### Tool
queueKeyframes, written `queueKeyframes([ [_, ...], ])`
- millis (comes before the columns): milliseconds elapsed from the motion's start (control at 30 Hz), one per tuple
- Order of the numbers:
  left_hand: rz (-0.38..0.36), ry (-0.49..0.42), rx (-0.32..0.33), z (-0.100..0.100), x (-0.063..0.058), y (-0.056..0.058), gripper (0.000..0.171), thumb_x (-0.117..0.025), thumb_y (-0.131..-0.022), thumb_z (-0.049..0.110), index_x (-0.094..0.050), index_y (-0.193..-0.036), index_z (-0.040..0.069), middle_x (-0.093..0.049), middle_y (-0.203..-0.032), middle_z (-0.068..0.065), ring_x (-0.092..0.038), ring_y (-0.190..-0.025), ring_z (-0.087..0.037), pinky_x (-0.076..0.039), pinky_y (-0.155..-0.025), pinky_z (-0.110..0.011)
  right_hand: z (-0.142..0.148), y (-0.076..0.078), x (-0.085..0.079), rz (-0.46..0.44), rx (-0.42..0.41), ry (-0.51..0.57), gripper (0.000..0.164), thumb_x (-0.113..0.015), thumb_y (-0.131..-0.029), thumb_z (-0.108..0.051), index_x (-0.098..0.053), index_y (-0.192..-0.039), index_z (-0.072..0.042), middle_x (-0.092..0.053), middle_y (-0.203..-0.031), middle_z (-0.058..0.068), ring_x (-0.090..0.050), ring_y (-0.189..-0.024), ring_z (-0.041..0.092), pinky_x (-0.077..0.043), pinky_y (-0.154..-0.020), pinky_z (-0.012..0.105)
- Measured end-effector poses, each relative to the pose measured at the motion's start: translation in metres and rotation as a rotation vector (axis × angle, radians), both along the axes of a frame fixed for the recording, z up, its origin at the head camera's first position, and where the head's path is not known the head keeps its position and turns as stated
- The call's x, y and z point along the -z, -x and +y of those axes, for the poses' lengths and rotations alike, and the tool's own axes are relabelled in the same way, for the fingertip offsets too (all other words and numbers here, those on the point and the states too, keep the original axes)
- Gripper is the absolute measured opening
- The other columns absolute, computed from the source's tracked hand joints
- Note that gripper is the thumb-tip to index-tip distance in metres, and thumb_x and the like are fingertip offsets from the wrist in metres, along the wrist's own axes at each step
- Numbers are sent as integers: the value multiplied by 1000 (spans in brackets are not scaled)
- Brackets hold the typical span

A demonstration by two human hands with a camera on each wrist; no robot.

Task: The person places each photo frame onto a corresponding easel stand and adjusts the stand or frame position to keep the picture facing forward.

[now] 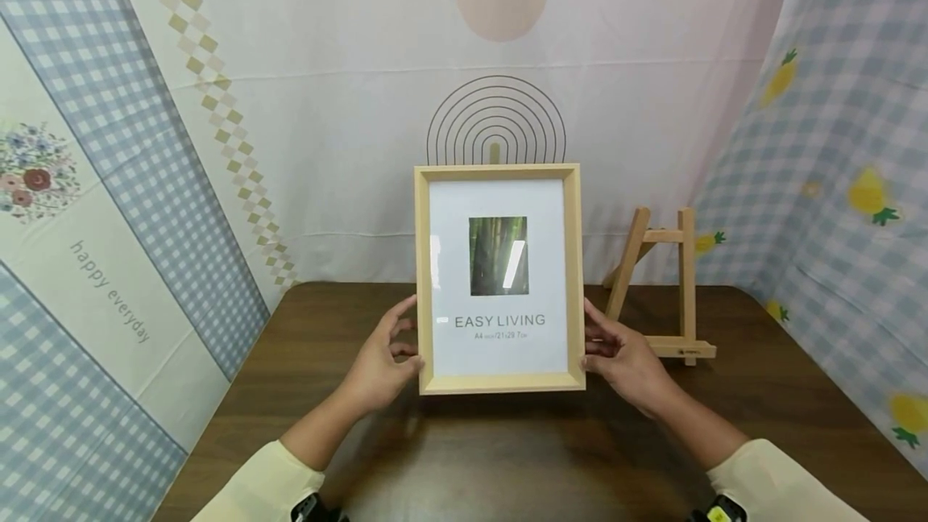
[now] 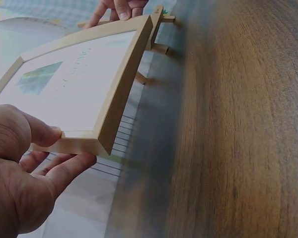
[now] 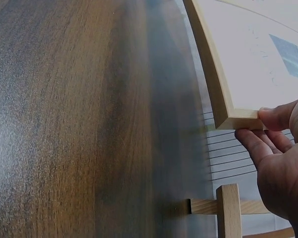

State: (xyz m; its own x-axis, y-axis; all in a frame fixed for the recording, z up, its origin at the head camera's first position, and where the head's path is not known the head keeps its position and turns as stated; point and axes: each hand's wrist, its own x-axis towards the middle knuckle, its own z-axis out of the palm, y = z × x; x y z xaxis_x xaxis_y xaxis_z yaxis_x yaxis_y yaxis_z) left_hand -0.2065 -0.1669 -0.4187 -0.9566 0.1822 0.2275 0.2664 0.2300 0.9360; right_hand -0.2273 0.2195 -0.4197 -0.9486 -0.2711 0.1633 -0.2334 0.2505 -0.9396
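A light wooden picture frame (image 1: 500, 383) is held upright above the table, its front facing me. Behind its glass is a white sheet with a green forest picture and the words "EASY LIVING". My left hand (image 1: 384, 357) grips the frame's left side near the bottom, thumb on the front edge and fingers behind, as the left wrist view shows. On the opposite side my right hand (image 1: 627, 361) pinches the frame the same way, thumb (image 3: 275, 118) in front. Daylight shows under the frame's lower edge in both wrist views.
A small wooden easel (image 1: 686, 288) stands on the brown wood table (image 1: 304, 377), just right of the frame and behind my right hand. White patterned cloth (image 1: 326, 143) hangs at the back, with blue checked cloth (image 1: 834, 224) at the right and left.
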Motion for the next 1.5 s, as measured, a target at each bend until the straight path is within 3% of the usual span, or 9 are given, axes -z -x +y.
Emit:
queueKeyframes([
  [1033, 51, -45, 0, 9, -4, 12, 96, -63, -83, -24, -33, -159, 27, -53, -136, -22, -65, -96, -35, -61, -72, -35, 7, 11, -5, 70, 19, -39, 89, -67, -89, 15, -28, -162, -17, -55, -134, 32, -60, -116, 45, -59, -83, 28],
  [1500, 66, 0, 9, 10, -6, 16, 96, -65, -85, -22, -32, -159, 29, -53, -138, -20, -65, -99, -35, -60, -74, -33, 8, 12, -4, 84, 26, -28, 86, -64, -90, 14, -29, -162, -18, -56, -134, 32, -60, -116, 45, -60, -81, 30],
])
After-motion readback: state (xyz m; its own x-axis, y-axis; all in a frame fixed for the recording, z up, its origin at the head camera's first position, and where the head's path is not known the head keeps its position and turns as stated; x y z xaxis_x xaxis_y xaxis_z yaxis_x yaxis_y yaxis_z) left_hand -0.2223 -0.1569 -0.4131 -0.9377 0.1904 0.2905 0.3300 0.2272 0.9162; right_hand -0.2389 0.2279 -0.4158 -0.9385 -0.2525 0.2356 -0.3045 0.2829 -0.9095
